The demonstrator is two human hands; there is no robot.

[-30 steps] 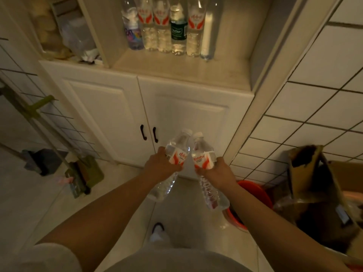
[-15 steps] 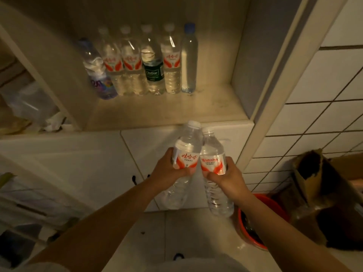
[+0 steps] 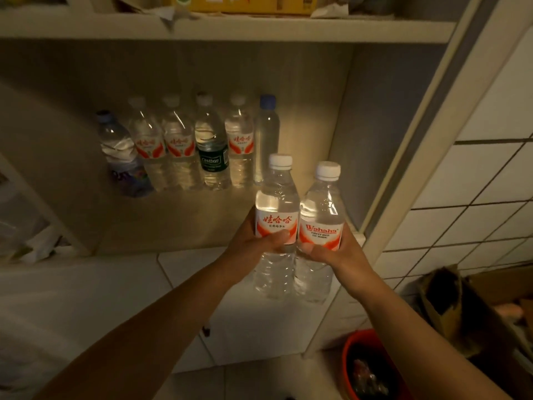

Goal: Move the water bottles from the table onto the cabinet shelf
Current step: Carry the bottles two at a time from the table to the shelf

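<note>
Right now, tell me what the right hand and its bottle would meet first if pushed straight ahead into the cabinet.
Probably nothing before the shelf: the right hand holds its bottle right of the blue-capped bottle. Depth is unclear.

Most of each hand's fingers are wrapped out of sight behind the two held bottles. The leftmost shelf bottle (image 3: pixel 122 157) has a label too blurred to read. The red bucket (image 3: pixel 372 368) and the cardboard box (image 3: pixel 461 310) run off the picture's edge.
</note>
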